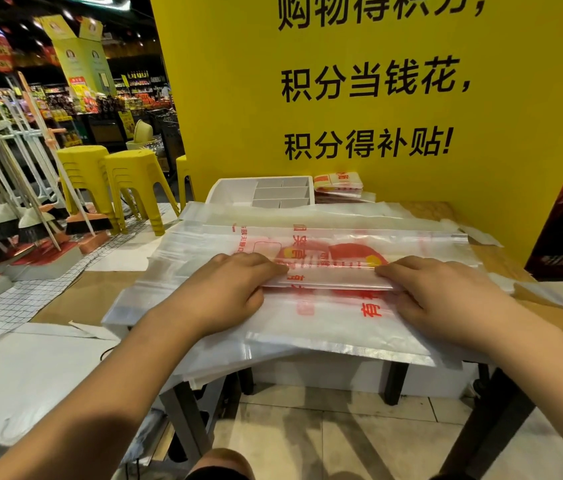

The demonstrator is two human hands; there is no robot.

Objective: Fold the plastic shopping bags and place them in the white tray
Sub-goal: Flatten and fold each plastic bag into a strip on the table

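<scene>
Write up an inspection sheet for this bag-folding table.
Surface: wooden table, mostly covered by a stack of flat bags.
Job's things: top bag partly folded lengthwise; white tray at the back, visible compartments hold no bags; folded bags piled beside it.
Clutter: nothing seen.
Hands: left hand and right hand each grip an end of the fold.
Cables: nothing seen.
Surroundings: yellow sign behind; yellow stools and brooms to the left.
</scene>
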